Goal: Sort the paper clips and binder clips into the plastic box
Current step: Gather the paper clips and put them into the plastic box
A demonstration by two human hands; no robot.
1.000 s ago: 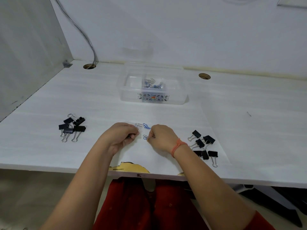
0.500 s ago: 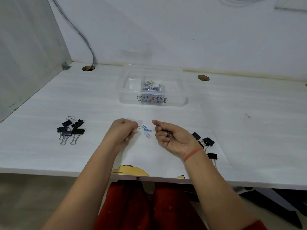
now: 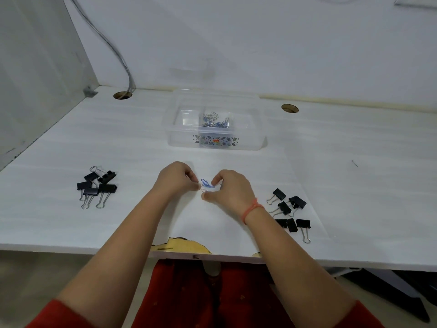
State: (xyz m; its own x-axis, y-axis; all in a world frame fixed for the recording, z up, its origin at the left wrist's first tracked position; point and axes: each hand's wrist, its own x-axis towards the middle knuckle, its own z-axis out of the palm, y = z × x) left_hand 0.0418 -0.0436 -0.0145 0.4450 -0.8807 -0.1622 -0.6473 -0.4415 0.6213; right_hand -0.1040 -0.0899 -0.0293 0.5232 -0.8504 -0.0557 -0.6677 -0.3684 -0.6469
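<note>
- Left hand curled toward the worktop's front edge, my fingertips touching the blue paper clip; grip unclear.
- Right hand: my forefinger and thumb spread, straddling it.

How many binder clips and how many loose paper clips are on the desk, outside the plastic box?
Binder clips in the left pile: 5
Binder clips in the right pile: 6
Loose paper clips: 2 in plain view (1 blue, 1 pale)
Total: 13 in plain view
</note>
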